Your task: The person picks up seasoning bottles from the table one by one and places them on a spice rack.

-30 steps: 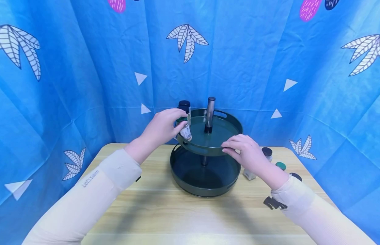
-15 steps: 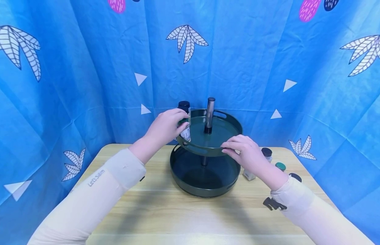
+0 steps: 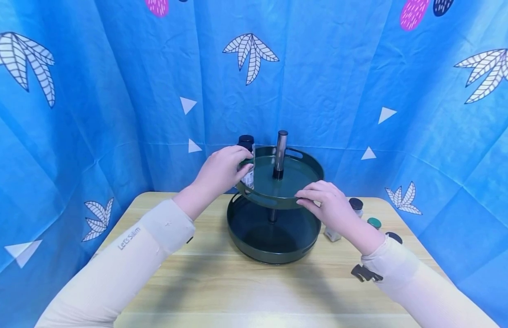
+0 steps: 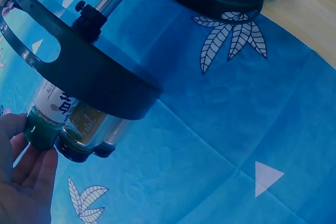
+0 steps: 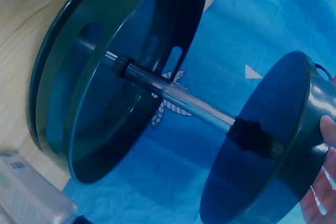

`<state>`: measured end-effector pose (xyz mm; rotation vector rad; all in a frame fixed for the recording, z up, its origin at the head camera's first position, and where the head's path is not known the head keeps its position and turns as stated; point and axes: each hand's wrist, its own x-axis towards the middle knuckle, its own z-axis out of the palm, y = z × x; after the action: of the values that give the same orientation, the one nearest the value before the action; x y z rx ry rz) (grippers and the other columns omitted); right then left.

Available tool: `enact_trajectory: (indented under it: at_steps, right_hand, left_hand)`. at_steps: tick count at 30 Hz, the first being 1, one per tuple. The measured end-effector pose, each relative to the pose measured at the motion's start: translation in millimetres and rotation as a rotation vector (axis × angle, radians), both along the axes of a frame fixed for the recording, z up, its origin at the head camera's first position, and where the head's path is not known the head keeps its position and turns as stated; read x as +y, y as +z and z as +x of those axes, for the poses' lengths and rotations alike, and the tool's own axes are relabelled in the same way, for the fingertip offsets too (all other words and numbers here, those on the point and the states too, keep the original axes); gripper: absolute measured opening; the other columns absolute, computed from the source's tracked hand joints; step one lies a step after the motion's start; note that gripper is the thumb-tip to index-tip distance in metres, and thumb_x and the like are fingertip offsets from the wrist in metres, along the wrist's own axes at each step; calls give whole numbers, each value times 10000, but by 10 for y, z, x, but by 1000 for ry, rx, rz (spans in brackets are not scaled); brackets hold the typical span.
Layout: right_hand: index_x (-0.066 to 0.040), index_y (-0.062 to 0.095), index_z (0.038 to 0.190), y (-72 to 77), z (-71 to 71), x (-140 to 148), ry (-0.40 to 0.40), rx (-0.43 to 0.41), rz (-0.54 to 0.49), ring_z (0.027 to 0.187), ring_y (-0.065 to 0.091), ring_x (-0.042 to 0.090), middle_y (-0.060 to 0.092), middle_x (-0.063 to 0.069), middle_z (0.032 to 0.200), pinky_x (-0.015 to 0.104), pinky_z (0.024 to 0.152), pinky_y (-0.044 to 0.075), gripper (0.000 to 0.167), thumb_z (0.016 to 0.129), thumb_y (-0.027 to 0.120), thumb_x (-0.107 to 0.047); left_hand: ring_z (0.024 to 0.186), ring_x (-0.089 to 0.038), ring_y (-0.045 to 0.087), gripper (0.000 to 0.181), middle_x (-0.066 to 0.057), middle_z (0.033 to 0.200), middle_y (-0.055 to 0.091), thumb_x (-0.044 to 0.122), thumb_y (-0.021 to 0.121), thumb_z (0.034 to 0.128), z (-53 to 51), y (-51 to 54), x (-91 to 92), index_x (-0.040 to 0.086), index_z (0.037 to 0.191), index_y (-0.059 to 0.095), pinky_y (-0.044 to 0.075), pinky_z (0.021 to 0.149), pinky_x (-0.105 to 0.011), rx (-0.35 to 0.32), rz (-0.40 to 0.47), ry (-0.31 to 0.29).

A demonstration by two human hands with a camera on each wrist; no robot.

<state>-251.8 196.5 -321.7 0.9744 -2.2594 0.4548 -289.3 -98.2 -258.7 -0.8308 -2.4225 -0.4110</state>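
My left hand (image 3: 221, 171) pinches the green cap of a labelled spice jar (image 4: 50, 103). The jar stands about upright inside the left rim of the upper tier of a dark green two-tier round tray (image 3: 274, 202). Close by it in the left wrist view are jars with dark caps, one of them a yellow-labelled jar (image 4: 86, 121). Its dark cap neighbour (image 3: 246, 139) shows behind my fingers in the head view. My right hand (image 3: 325, 200) grips the upper tier's front right rim, thumb and fingers on the wall. The lower tier (image 3: 274, 257) holds nothing visible.
Right of the tray, partly behind my right forearm, stand several jars, among them a black-capped jar (image 3: 356, 204) and a green-capped jar (image 3: 374, 222). A metal post (image 3: 281, 152) rises through the tiers. Blue curtain (image 3: 332, 91) surrounds the wooden table (image 3: 221, 296).
The spice jar has gone from tilted to about upright on the upper tier as my left hand shifted slightly right. My right hand has stayed on the rim.
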Motion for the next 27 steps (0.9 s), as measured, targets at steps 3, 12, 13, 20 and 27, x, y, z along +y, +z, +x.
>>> enact_trajectory:
  at_steps: [3, 12, 13, 20, 27]
  right_hand:
    - [-108, 794, 1005, -1, 3, -2, -1, -3, -1, 909, 654, 221, 732, 16, 944, 400, 770, 549, 264, 752, 869, -87]
    - [-105, 793, 1011, 11, 14, -8, -12, -18, 9, 916, 655, 223, 733, 20, 950, 398, 779, 552, 266, 756, 867, -90]
    - [-105, 793, 1013, 13, 15, -8, -13, -20, 9, 917, 654, 224, 733, 21, 951, 399, 781, 551, 267, 757, 867, -90]
    - [-105, 792, 1016, 16, 21, -13, -10, -22, 11, 919, 654, 226, 734, 22, 953, 403, 783, 547, 266, 760, 865, -92]
    - [-106, 792, 1011, 10, 12, -7, -1, -7, 5, 910, 653, 220, 732, 16, 946, 401, 775, 546, 263, 758, 866, -89]
  left_hand:
    - [1127, -239, 643, 277, -75, 1210, 690, 208, 716, 945, 9, -13, -13, 78, 1190, 718, 525, 983, -370, 2, 5, 1]
    - [1102, -236, 651, 275, -80, 1192, 696, 211, 729, 936, 67, -35, -81, 75, 1175, 721, 534, 969, -375, 21, 11, 7]
    - [1099, -236, 651, 275, -80, 1188, 697, 212, 728, 936, 72, -37, -91, 75, 1175, 720, 535, 968, -378, 20, 10, 7]
    - [1089, -242, 654, 269, -88, 1164, 703, 208, 735, 931, 113, -65, -157, 64, 1158, 725, 540, 955, -382, 59, -1, -6]
    - [1100, -248, 656, 277, -94, 1179, 702, 201, 753, 915, 179, -85, -190, 63, 1154, 729, 550, 938, -382, 104, -22, -19]
